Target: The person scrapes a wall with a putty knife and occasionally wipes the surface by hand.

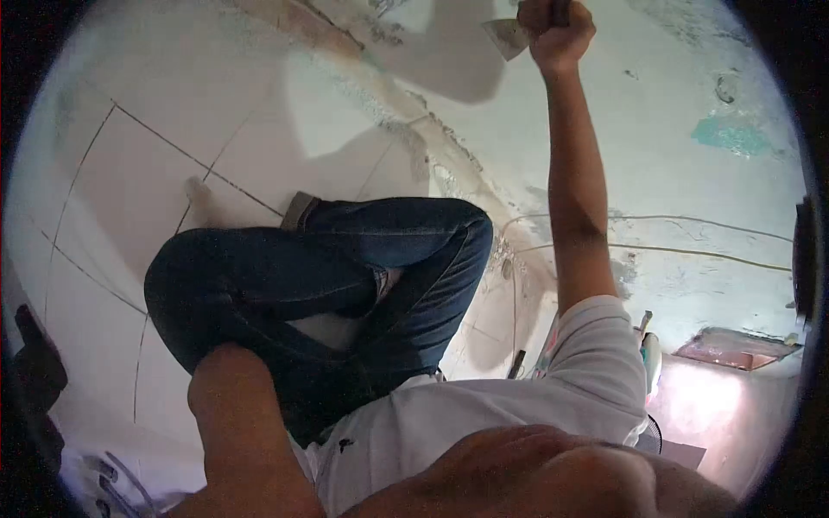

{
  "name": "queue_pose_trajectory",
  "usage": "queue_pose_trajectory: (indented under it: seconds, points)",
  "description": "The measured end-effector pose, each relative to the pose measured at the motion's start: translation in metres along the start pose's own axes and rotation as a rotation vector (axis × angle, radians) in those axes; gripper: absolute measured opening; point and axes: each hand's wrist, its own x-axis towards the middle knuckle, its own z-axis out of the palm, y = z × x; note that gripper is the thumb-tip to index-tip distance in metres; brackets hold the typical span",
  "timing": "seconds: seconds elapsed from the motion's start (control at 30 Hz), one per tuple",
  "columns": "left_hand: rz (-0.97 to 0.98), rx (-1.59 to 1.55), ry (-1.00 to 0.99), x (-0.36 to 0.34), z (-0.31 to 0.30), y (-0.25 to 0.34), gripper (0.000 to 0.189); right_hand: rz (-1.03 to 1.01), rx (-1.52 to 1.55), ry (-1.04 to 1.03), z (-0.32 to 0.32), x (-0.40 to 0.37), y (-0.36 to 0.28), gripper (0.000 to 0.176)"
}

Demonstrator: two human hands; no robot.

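Head view: the right hand [560, 30] is clenched around the handle of a flat grey metal scraper [505, 36] at 12 o'clock. The blade juts toward 9 o'clock from the fist, against the pale, flaking plaster wall [673, 78]. The left hand is out of frame beyond the bare forearm [233, 414] at 7 o'clock, so only the right is near the tool.

Scraper [508, 36] handle hidden in right hand [560, 30]; left hand off-frame.
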Motion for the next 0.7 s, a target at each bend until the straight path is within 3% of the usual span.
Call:
queue_pose_trajectory:
  seconds: [0.03,0.07,0.17,0.2,0.27,0.33,0.4,0.47,0.57,0.67,0.7]
  points:
    - [0.015,0.004,0.016,0.005,-0.002,0.000,0.018,0.034,0.114,-0.235,0.000,0.006,0.008,0.047]
    - [0.027,0.016,0.044,0.010,-0.005,-0.002,0.018,-0.145,0.050,0.079,0.021,-0.011,-0.023,0.050]
    - [0.009,0.007,0.047,0.009,0.000,-0.004,0.019,-0.137,-0.082,0.018,0.037,-0.008,-0.048,0.061]
    - [-0.003,0.005,0.030,0.006,0.001,-0.003,0.019,-0.109,-0.036,-0.123,0.037,-0.002,-0.032,0.061]
    - [0.003,0.027,0.029,0.008,-0.005,-0.004,0.019,-0.238,-0.204,-0.051,0.054,-0.008,-0.051,0.065]
    - [-0.002,0.019,0.034,0.008,-0.002,-0.003,0.019,-0.165,-0.038,-0.046,0.033,-0.007,-0.043,0.070]
    - [0.007,0.003,0.033,0.010,0.005,0.000,0.019,-0.181,0.175,0.276,0.030,-0.003,-0.009,0.068]
    - [0.025,-0.005,0.042,0.013,0.009,0.001,0.019,-0.090,-0.270,-0.133,0.032,0.003,-0.032,0.063]
    - [0.030,-0.022,0.062,0.015,0.014,0.000,0.020,-0.131,-0.066,-0.120,0.046,-0.004,-0.064,0.058]
    - [0.043,-0.040,0.069,0.017,0.018,0.004,0.020,-0.224,-0.393,-0.170,0.041,-0.003,-0.031,0.059]
    - [0.040,-0.038,0.073,0.016,0.017,0.005,0.020,-0.217,-0.449,-0.205,0.055,-0.003,-0.047,0.055]
